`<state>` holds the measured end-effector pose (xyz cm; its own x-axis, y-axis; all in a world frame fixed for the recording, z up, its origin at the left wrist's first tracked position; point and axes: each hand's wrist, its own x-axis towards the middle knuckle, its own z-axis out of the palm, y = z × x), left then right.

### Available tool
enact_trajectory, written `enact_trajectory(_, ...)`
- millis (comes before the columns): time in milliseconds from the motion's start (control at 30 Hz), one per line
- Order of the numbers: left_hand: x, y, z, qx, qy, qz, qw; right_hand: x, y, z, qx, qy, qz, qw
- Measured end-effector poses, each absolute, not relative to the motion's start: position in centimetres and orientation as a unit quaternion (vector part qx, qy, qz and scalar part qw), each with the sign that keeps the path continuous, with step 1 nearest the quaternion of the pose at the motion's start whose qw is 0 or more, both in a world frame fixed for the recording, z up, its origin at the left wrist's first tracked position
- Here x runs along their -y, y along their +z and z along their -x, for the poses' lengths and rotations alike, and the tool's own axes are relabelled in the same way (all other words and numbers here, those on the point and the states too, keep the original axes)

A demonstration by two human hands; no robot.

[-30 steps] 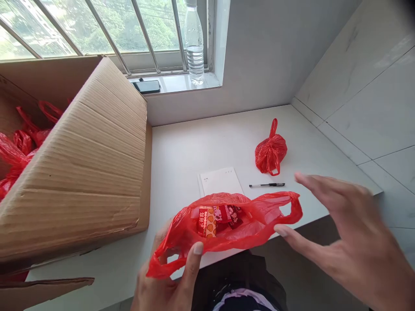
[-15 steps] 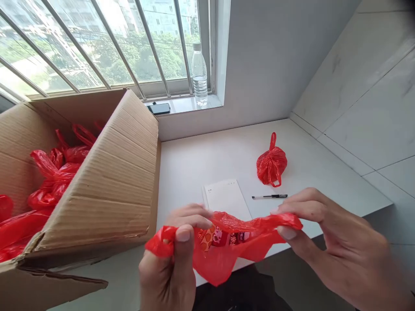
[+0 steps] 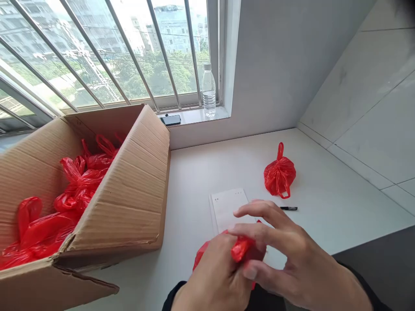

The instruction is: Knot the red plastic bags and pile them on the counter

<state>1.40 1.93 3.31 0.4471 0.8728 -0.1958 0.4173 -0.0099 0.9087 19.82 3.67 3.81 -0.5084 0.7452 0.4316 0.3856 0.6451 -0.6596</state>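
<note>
Both my hands are together low in the middle, gathering the handles of a red plastic bag (image 3: pixel 240 249). My left hand (image 3: pixel 214 276) is closed around the bag's bunched plastic. My right hand (image 3: pixel 285 259) pinches a red handle between thumb and fingers, with the index finger raised. Most of the bag and its contents are hidden behind my hands. It hangs just above the front edge of the white counter (image 3: pixel 324 203).
A tied red bag (image 3: pixel 279 173) sits on the counter beside a black pen (image 3: pixel 288 208) and a white notepad (image 3: pixel 228 205). An open cardboard box (image 3: pixel 129 190) at left holds several red bags. A water bottle (image 3: pixel 209 90) and phone (image 3: pixel 170 119) rest on the windowsill.
My hands have come together from holding the bag's handles wide apart, bunching the bag between them. The view has tilted up, showing more window and box.
</note>
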Motion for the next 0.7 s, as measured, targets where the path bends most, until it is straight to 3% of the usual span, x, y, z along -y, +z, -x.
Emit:
enact_trajectory(133,-3.0,3.1,-0.7,-0.485,0.249,-0.564,0.620,-4.7,2.7,-20.3,0.786,0.352,0.363,0.356)
enact_trajectory(233,-3.3,2.0,-0.3,-0.465,0.315,-0.437,0.703,-4.7,2.4,-20.8,0.764,0.364,0.374,0.380)
enact_trajectory(367,-3.7,1.0,0.7,-0.449,0.367,-0.412,0.703,-4.6,2.1,-20.8,0.748,0.408,0.370,0.370)
enact_trajectory(567,-3.5,0.5,1.4,-0.409,0.381,-0.520,0.646,-5.8,-0.7,-18.7,0.714,0.514,0.333,0.339)
enact_trajectory(633,-3.1,-0.1,1.6,-0.429,0.395,-0.584,0.564,-6.2,-1.7,-18.1,0.678,0.563,0.348,0.320)
enact_trajectory(700,-2.7,-1.2,1.9,-0.443,0.414,-0.676,0.418,-6.4,-2.4,-17.8,0.642,0.589,0.382,0.308)
